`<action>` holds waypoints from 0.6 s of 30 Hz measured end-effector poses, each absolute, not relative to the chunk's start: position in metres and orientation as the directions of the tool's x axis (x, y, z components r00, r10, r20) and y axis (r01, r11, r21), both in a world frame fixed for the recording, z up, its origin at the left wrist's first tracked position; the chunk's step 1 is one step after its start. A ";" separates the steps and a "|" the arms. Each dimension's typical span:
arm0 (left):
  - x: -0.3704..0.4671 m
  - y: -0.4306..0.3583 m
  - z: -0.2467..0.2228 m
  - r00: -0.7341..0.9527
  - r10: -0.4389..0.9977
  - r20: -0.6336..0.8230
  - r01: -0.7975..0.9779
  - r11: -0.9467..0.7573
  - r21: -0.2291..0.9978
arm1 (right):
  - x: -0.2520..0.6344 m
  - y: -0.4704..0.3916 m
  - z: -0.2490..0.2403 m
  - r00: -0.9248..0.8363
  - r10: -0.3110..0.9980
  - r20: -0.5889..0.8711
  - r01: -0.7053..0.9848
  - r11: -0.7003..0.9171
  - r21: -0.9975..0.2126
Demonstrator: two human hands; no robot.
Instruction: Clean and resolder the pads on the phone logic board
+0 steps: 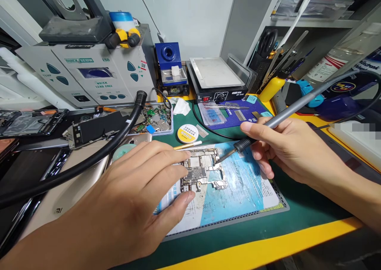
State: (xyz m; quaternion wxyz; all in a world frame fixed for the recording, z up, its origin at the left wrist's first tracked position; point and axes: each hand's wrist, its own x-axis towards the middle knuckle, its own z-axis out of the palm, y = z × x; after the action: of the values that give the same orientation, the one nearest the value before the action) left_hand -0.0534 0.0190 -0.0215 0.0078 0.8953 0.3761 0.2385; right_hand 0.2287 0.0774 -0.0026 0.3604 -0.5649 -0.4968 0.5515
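A phone circuit board [196, 174] with a squarish opening at its right end lies on a blue and white printed work mat [238, 206]. My left hand [133, 190] steadies the board at its left end, fingertips on the upper left and thumb by the lower edge. Between thumb and fingers, my right hand [285, 147] grips a soldering iron [293, 103], its long grey handle slanting to the upper right. The iron's tip meets the board's upper right part; whether it touches is too fine to tell. My left hand hides the board's left end.
Behind stand a hot air station [98, 71], a blue soldering station [169, 60] and a heating plate [218, 73]. A black hose [89, 163] crosses the left side over phones and parts. A round tin [187, 133] sits beyond the board; a yellow bottle [272, 87] stands right.
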 end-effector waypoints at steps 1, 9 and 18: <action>-0.053 0.019 -0.021 0.604 0.677 0.420 0.671 -0.717 0.191 | 0.228 0.078 -0.003 -0.101 0.957 -0.271 0.164 -0.253 -0.954; -0.052 0.020 -0.021 0.606 0.670 0.430 0.666 -0.722 0.186 | 0.226 0.081 -0.002 -0.102 0.939 -0.328 0.174 -0.308 -0.935; -0.054 0.018 -0.021 0.607 0.667 0.432 0.667 -0.723 0.181 | 0.224 0.085 0.000 -0.107 0.900 -0.423 0.153 -0.405 -0.901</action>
State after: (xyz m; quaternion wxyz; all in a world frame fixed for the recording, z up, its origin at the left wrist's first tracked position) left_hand -0.0538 0.0178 -0.0210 0.0008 0.8964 0.3720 0.2411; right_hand 0.2245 0.0847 -0.0003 0.3136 -0.5902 -0.4463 0.5952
